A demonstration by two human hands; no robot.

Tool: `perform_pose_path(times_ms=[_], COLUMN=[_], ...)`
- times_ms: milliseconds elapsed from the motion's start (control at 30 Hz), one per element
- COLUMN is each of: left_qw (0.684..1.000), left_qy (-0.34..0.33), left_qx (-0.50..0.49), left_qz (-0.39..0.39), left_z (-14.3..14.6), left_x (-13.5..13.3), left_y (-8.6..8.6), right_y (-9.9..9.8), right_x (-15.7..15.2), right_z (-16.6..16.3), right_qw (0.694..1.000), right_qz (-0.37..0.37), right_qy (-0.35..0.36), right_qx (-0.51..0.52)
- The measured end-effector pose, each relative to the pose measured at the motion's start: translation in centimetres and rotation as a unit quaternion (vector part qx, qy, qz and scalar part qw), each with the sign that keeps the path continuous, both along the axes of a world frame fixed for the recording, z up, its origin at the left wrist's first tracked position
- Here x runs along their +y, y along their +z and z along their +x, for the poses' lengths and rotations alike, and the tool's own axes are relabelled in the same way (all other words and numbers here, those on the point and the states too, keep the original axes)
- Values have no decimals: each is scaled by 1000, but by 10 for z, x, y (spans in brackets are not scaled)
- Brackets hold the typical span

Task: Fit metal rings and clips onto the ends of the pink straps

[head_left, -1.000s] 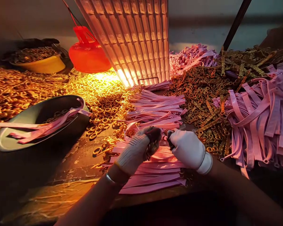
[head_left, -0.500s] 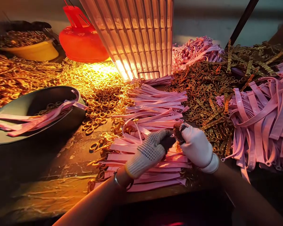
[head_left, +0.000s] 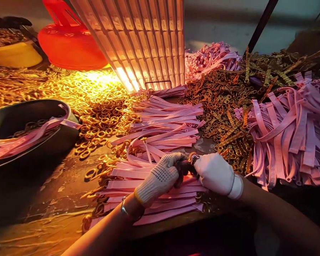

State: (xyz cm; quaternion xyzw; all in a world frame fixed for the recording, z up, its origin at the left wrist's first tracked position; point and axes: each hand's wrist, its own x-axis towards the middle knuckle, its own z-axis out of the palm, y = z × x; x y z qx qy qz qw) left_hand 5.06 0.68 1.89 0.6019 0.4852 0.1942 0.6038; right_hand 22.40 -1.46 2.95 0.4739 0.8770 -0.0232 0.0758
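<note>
Both hands wear white knit gloves and meet over a stack of flat pink straps (head_left: 154, 177) on the worktable. My left hand (head_left: 161, 176) is closed, its dark fingertips pinching a small piece I cannot make out. My right hand (head_left: 213, 172) is closed too, pressed against the left fingertips, with a small metal ring showing at its thumb. More pink straps (head_left: 165, 121) fan out just behind the hands.
Gold metal rings (head_left: 96, 106) cover the table at left. A dark bowl (head_left: 42, 110) holds pink straps. Dark gold links (head_left: 229, 106) and a large pink strap pile (head_left: 290, 135) lie at right. A ribbed lit panel (head_left: 146, 39), red lamp (head_left: 69, 42) and yellow bowl (head_left: 13, 53) stand behind.
The view has shifted, so the scene sits lower and further left. Both hands stay pressed together over the strap stack, and the left fingers have curled tighter toward the right thumb.
</note>
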Motion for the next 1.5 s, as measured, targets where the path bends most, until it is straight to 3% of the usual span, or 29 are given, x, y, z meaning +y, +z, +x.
perform_pose_path(times_ms=[133,233,300,400,500,633,733,800,900,967,1000,1067,1133,1233,1300,1400,1500], left_qw=[999,981,941,866,816,781,768,764,763,766,767,768,771,777,784,801,826], left_qy=[-5,103,199,276,258,252,265,279,295,310,316,319,312,298,292,286,279], left_qx=[-10,-130,-214,-294,-353,-406,-426,-432,-438,-433,-429,-426,-430,-428,-423,-412,-372], left_qz=[-47,-103,-169,-294,-379,-402,-398,-391,-371,-360,-358,-355,-351,-353,-348,-328,-319], left_z=[-8,-14,-15,-12,-6,-1,1,2,5,6,7,8,9,11,11,9,5], left_x=[3,2,3,8,17,27,30,31,31,32,33,34,36,37,37,36,32], left_y=[-2,3,9,12,8,-2,-5,-6,-5,-6,-6,-8,-10,-14,-14,-13,-11], right_y=[9,13,10,-1,-17,-33,-34,-28,-13,-4,0,7,11,12,9,0,-5], right_x=[-12,5,37,100,148,168,172,173,163,141,127,94,66,45,42,44,47], right_z=[5,27,48,75,84,87,96,102,98,84,75,53,33,12,6,7,12], right_qw=[998,996,984,954,923,927,927,911,844,808,815,852,904,960,961,907,804], right_qz=[-3,-21,-17,111,172,162,162,170,159,123,103,41,3,-25,-8,23,-16], right_qy=[-54,-53,-66,-235,-342,-334,-335,-358,-358,-295,-254,-88,54,105,103,51,-83], right_qx=[-8,69,162,147,49,46,52,112,367,496,511,514,425,260,258,418,588])
